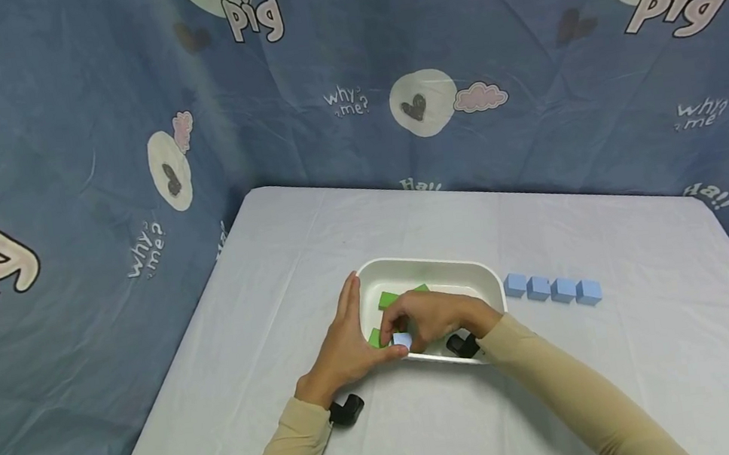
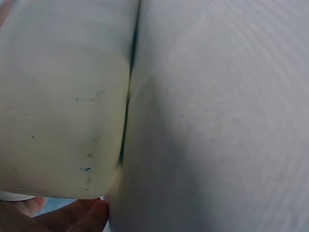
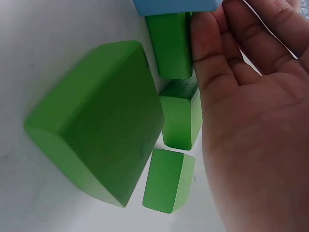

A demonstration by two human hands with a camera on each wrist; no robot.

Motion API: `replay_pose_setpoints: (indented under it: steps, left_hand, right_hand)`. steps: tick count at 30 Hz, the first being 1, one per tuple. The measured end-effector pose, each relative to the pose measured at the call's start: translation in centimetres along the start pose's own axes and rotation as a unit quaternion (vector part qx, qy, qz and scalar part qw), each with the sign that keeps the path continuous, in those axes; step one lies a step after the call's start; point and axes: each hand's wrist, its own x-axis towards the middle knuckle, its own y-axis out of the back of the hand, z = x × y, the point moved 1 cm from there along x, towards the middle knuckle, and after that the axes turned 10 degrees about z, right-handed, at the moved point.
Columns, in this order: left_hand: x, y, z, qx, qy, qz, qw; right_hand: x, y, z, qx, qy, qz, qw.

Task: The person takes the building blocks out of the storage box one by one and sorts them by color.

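A white plastic tray (image 1: 437, 262) sits on the table, with several green blocks inside. My left hand (image 1: 345, 344) holds its left end, fingers along the outer side and thumb at the near rim. In the left wrist view, the fingers (image 2: 89, 217) touch the lower corner of the tray (image 2: 67, 116). My right hand (image 1: 431, 314) reaches down into the tray and pinches a light blue cube (image 1: 402, 340) between its fingers. In the right wrist view, the blue cube (image 3: 176, 5) shows at the top edge, right above a green block (image 3: 170, 46). A larger-looking green block (image 3: 111, 121) lies nearer that camera.
To the right of the tray, several light blue cubes (image 1: 551, 289) stand in a row on the white-covered table (image 1: 679, 341). A blue printed cloth (image 1: 353, 138) hangs behind and at the left. Black wrist cameras (image 1: 347, 410) are worn on both wrists.
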Motion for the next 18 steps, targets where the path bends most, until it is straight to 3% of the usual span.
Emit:
replay_pose_setpoints:
  steps: [18]
  left_hand:
    - [-0.01, 0.12, 0.19, 0.0, 0.003, -0.002, 1.0]
  right_hand:
    - [-0.05, -0.06, -0.35, -0.067, 0.015, -0.004, 0.9976]
